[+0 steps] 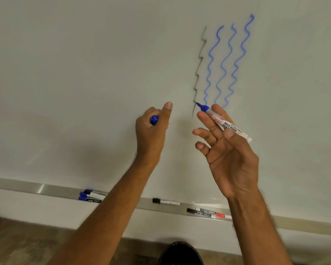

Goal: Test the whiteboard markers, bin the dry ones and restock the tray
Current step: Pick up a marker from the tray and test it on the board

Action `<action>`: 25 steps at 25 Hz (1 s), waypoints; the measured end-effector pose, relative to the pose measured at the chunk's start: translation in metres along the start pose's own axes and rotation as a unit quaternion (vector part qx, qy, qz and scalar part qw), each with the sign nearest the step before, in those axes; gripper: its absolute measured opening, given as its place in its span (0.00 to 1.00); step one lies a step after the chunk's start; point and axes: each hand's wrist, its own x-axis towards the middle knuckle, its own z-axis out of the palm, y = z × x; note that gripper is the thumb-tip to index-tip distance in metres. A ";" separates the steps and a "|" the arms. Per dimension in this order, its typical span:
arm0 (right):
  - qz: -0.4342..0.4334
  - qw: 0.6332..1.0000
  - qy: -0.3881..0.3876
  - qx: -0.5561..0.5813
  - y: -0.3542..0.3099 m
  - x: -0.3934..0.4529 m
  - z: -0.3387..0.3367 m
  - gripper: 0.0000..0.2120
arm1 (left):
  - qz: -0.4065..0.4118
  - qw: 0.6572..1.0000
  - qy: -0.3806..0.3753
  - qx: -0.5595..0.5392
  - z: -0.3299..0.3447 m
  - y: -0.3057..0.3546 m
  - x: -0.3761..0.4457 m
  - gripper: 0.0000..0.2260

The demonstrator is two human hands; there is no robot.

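Note:
My right hand (227, 148) pinches an uncapped blue whiteboard marker (225, 122) between thumb and fingers, its tip close to the whiteboard (84, 73). My left hand (152, 131) grips the blue cap (154, 120), thumb raised. On the board are three wavy blue lines (225, 62) and one faint grey zigzag line (199, 67). Along the metal tray (42, 189) below lie three blue-capped markers (91, 196), a black-capped marker (165, 201) and two more markers with black and red parts (208, 212).
A black bin's rim (180, 253) shows at the bottom edge, under the tray between my arms. The floor is visible at the lower left. Most of the board to the left of the lines is unmarked.

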 end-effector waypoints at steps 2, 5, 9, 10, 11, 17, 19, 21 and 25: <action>-0.045 0.996 0.046 -0.055 -0.006 0.014 0.014 0.22 | 0.070 0.997 0.009 0.032 -0.002 0.006 0.020 0.22; -0.102 0.978 0.123 -0.137 -0.014 0.036 0.032 0.22 | 0.195 0.978 0.004 0.069 -0.003 0.016 0.045 0.20; -0.228 0.924 0.150 -0.266 -0.024 0.065 0.047 0.14 | 0.358 0.917 0.020 0.173 -0.002 0.024 0.076 0.22; -0.254 0.909 0.150 -0.295 -0.026 0.071 0.052 0.12 | 0.382 0.902 0.028 0.198 -0.002 0.025 0.084 0.21; -0.276 0.891 0.154 -0.326 -0.029 0.077 0.057 0.10 | 0.405 0.887 0.038 0.219 -0.001 0.026 0.091 0.17; -0.382 0.738 0.205 -0.518 -0.033 0.108 0.070 0.06 | 0.471 0.805 0.069 0.354 0.010 0.010 0.119 0.16; -0.400 0.705 0.219 -0.544 -0.032 0.117 0.070 0.07 | 0.475 0.789 0.057 0.386 0.011 -0.002 0.125 0.20; -0.417 0.677 0.234 -0.559 -0.029 0.125 0.069 0.09 | 0.484 0.776 0.058 0.401 0.010 -0.012 0.131 0.22; -0.428 0.653 0.221 -0.585 -0.019 0.130 0.065 0.10 | 0.501 0.762 0.067 0.405 0.010 -0.022 0.135 0.24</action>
